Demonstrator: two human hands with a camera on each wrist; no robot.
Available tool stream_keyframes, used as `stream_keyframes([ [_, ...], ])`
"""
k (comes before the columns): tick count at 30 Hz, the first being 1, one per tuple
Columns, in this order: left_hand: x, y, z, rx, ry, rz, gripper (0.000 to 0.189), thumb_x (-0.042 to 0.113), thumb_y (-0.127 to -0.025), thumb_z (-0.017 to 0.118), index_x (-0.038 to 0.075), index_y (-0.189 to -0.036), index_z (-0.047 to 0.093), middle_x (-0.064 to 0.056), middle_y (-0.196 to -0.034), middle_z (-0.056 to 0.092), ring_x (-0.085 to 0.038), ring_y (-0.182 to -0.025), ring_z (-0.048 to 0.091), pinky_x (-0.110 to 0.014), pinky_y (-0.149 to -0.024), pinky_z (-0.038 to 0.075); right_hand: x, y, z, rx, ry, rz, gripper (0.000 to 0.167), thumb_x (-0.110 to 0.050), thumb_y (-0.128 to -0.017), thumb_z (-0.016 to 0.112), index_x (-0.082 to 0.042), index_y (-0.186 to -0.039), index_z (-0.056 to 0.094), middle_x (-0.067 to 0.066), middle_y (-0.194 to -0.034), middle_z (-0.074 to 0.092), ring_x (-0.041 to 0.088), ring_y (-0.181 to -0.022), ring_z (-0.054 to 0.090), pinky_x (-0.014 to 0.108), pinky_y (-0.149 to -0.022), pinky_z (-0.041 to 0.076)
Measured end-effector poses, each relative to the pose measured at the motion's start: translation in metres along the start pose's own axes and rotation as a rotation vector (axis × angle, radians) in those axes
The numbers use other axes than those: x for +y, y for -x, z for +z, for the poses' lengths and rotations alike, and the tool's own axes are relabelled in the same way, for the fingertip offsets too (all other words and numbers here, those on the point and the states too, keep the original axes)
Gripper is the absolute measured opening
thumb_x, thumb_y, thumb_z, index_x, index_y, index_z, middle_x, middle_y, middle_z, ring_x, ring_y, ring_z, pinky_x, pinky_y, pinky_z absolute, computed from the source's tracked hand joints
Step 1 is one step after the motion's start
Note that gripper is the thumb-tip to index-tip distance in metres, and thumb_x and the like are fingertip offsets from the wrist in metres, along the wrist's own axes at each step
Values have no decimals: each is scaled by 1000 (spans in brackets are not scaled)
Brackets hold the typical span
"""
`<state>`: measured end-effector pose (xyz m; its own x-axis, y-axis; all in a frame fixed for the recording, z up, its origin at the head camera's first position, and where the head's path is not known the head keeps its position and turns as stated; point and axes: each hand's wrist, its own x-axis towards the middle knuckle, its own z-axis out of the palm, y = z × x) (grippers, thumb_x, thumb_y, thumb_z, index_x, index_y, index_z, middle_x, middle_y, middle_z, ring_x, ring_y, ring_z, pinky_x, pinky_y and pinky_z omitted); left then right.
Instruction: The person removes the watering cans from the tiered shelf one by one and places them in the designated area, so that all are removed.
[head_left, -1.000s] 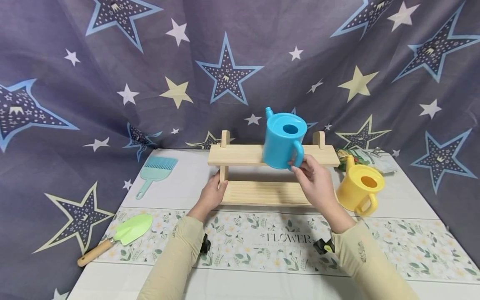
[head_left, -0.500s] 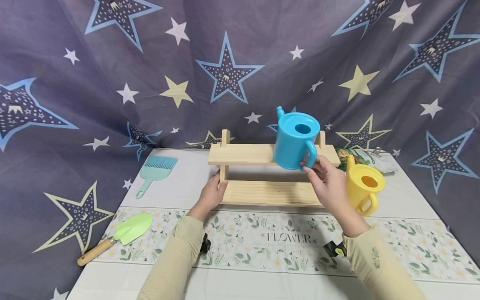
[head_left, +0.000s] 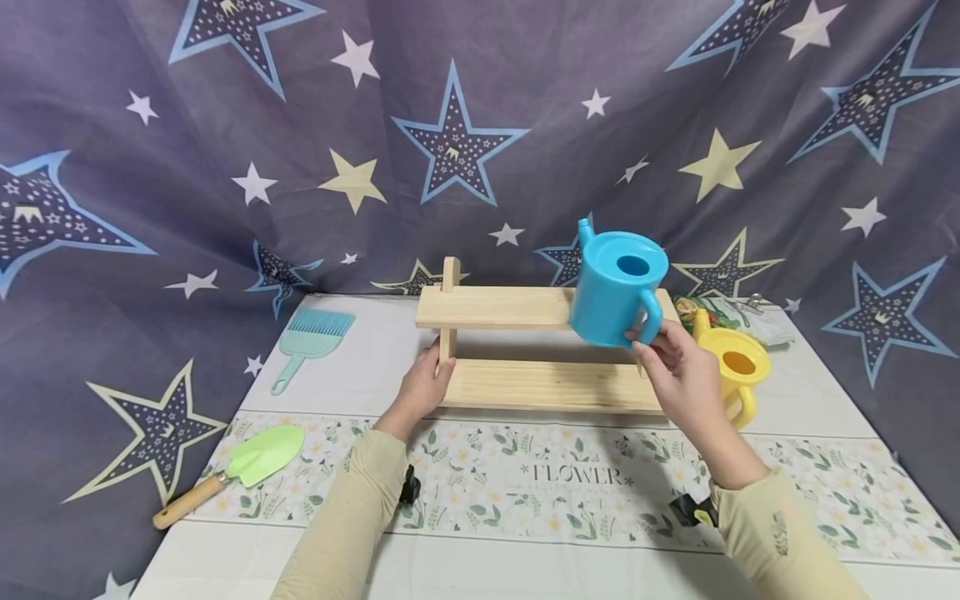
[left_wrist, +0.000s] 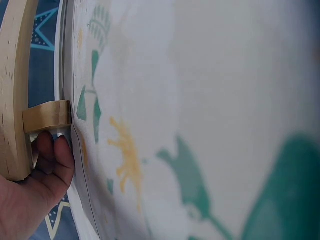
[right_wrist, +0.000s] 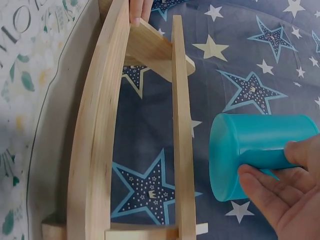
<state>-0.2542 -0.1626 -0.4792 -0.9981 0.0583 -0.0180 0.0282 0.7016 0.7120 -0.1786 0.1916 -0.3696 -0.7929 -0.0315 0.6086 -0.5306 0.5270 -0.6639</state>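
Observation:
A blue watering can (head_left: 617, 287) hangs in front of the right part of a two-tier wooden shelf (head_left: 495, 307), overlapping its top board in the head view. My right hand (head_left: 686, 379) pinches the lower part of its handle. In the right wrist view, the can's flat base (right_wrist: 223, 157) faces the top board (right_wrist: 182, 140), with a gap between them. At the shelf's left end, my left hand (head_left: 422, 383) grips the upright (head_left: 447, 343), its thumb in front. The left wrist view has its curled fingers (left_wrist: 64, 157) close against the wood.
A yellow watering can (head_left: 735, 362) stands right of the shelf, partly behind my right hand. Behind it lie some packets (head_left: 761, 323). On the left are a light-blue brush and dustpan (head_left: 311, 335) and a green trowel (head_left: 264, 454). A star-patterned curtain (head_left: 480, 217) closes off the back.
My right hand has carried the blue watering can rightward along the top board, now covering the shelf's right upright and more of the yellow can. The left hand has stayed in place.

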Motion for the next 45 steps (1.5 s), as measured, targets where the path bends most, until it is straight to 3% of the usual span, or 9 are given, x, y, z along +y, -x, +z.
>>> stream_keyframes([
  [4,0,0,0,2,7,4,59,35,-105,40,16,-157,21,-18,-149,37,-37,-136,39,-55,-110,32,4,2,-6,12,44,15,22,-4,-94,65,3,-114,62,17,-107,71,-2,-97,63,7,-79,48],
  [10,0,1,-1,3,11,6,58,35,-105,40,16,-156,23,-18,-148,38,-37,-136,39,-55,-109,32,6,5,-15,22,81,35,24,-6,-95,64,4,-117,60,18,-107,70,-2,-98,62,5,-81,46],
  [17,-1,1,-1,2,7,1,58,36,-105,39,18,-157,22,-17,-147,39,-36,-135,40,-54,-109,33,6,8,-24,39,90,40,27,-6,-95,64,5,-119,60,19,-107,70,-17,-96,54,4,-81,45],
  [45,-1,-1,0,0,-18,20,58,35,-105,39,16,-157,21,-18,-149,38,-37,-136,38,-55,-110,31,7,22,-59,118,162,72,31,-2,-92,66,5,-122,60,20,-110,69,-20,-98,52,2,-82,42],
])
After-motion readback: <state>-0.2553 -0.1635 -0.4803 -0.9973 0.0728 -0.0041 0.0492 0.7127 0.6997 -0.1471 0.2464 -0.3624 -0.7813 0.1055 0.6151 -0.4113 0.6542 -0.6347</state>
